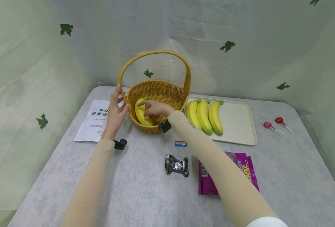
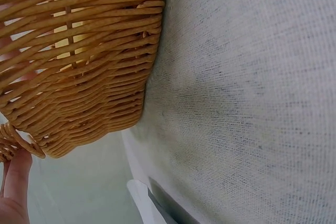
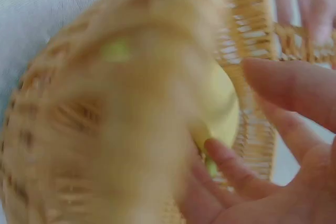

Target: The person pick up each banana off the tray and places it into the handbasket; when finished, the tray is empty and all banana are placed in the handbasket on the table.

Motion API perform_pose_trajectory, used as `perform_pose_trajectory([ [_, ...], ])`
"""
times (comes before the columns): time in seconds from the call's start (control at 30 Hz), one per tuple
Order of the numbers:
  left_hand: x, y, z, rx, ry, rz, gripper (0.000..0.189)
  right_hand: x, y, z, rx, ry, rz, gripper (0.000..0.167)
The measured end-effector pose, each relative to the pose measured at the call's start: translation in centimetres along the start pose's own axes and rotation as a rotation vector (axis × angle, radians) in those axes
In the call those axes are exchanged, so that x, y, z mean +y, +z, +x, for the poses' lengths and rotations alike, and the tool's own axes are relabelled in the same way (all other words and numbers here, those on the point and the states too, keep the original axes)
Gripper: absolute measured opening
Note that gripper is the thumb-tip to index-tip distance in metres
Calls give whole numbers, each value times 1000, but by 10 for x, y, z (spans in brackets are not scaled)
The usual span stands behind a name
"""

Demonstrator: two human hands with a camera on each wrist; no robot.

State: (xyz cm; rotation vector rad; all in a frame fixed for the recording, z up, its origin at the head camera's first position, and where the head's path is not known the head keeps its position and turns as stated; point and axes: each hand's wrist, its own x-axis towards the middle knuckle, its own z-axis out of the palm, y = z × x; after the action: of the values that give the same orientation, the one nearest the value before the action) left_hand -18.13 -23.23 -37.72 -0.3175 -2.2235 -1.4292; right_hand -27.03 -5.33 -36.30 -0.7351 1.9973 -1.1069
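A wicker basket (image 1: 171, 91) with a tall arched handle stands at the back of the table. My left hand (image 1: 116, 115) grips the foot of that handle on its left side, thumb in front and fingers behind. One banana (image 1: 141, 115) lies inside, along the left wall. My right hand (image 1: 157, 108) is within the basket over this banana, fingers loosely spread; in the right wrist view one fingertip (image 3: 212, 146) is right at the banana's end. The basket's near wall blurs and hides part of that view. The left wrist view shows the basket's woven side (image 2: 89, 66) close up.
Right of the basket, a cream tray (image 1: 237, 121) bears three bananas (image 1: 202, 117). Two lollipops (image 1: 279, 120) lie farther right. Nearer are a small blue-red candy (image 1: 180, 143), a dark wrapped snack (image 1: 176, 165) and a purple bag (image 1: 208, 186) under my right forearm. White printed packaging (image 1: 92, 121) lies left.
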Motion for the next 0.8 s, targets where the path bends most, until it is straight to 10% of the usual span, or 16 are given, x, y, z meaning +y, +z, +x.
perform_pose_trajectory([
  [0.37,0,0,1,-6,5,-24,73,32,-62,-60,74,-170,205,43],
  [0.8,0,2,2,-8,3,-35,72,108,-112,-150,220,-64,206,51],
])
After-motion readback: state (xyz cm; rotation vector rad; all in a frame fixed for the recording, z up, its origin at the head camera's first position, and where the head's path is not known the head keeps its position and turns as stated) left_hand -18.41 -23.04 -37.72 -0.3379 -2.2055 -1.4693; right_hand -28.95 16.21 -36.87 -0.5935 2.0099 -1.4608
